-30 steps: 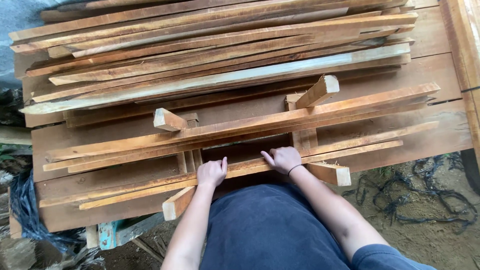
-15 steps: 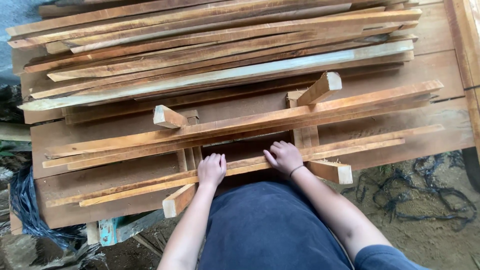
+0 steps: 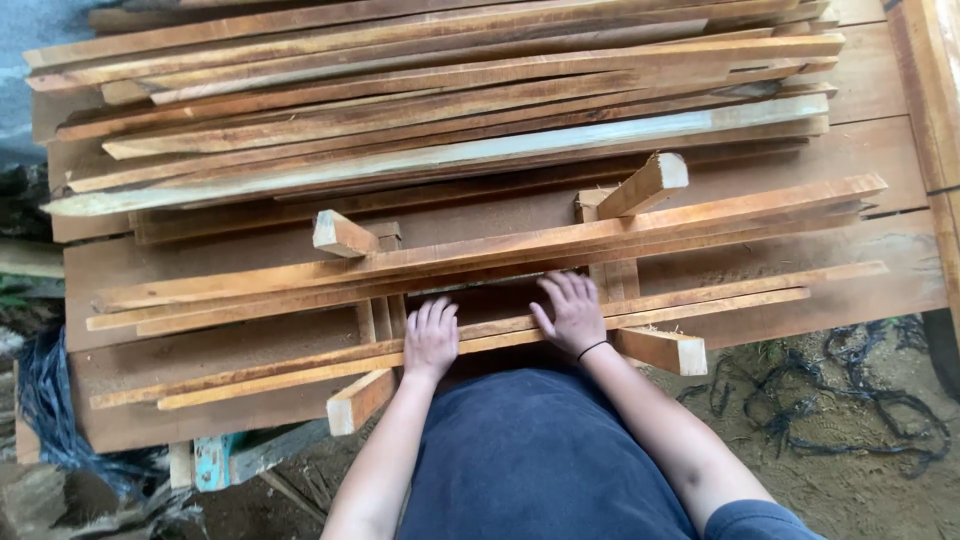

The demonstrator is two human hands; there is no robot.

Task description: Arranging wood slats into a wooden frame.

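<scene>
Wood under hands: two thin reddish-brown slats (image 3: 480, 335) lie side by side along the near edge of the bench, running left to right and rising slightly toward the right.
Left hand: the left hand (image 3: 430, 338) lies flat, palm down, on the thin slats. Fingers extended and slightly spread, closed around nothing.
Right hand: the right hand (image 3: 572, 312) also lies palm down on the same slats, just right of the left hand and a little farther from the body. Fingers spread, nothing clasped. A dark band (image 3: 592, 350) circles the wrist.
Slat position: resting across two short cross blocks, the left block (image 3: 360, 398) and the right block (image 3: 660, 350), both of which jut out past the near edge of the bench.
Next row: a longer batten bundle (image 3: 500, 250) lies parallel just beyond the fingertips, apart from both hands.
Upright offcuts: a short block (image 3: 342, 235) on the left and an angled block (image 3: 645, 185) on the right stick up behind the batten bundle.
Far stack: a pile of long strips (image 3: 450, 90) covers the far half of the surface; one pale strip (image 3: 440, 160) lies at its near side.
Support: a worn plank bench (image 3: 200, 350) with sawdust on its surface.
Ground: bare soil (image 3: 850, 470) with dark tangled cord at the right.
Person: dark blue clothing (image 3: 540, 460) fills the lower centre.
</scene>
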